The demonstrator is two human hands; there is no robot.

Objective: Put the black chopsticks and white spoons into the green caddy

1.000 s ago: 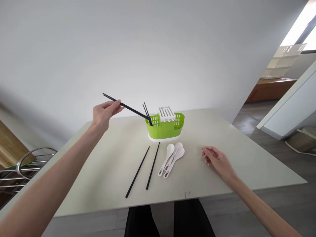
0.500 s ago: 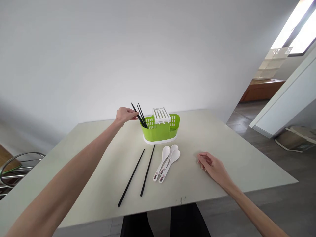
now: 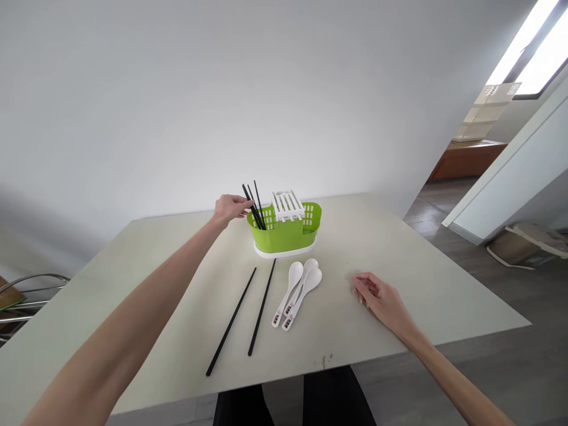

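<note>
A green cutlery basket (image 3: 284,238) with a white slatted top piece (image 3: 288,205) stands on the table near the wall. Several black chopsticks (image 3: 258,198) lean in its left compartment. My left hand (image 3: 231,208) is at that side, thumb and fingers pinched on a chopstick whose lower end is inside the basket. Two more chopsticks, one on the left (image 3: 231,322) and one on the right (image 3: 261,307), lie on the table. Beside them are three white spoons (image 3: 296,296), partly overlapping. My right hand (image 3: 377,296) rests on the table right of the spoons, fingers loosely curled with nothing in them.
The pale table (image 3: 155,254) meets a plain wall (image 3: 266,100) at the back. A metal-framed piece (image 3: 31,296) stands at the left, below table height. On the floor at right is a brownish bin-like container (image 3: 526,245).
My left hand has moved slightly right, and its chopstick now stands closer to the others in the basket. My right hand stays put. The view has shifted a little.
</note>
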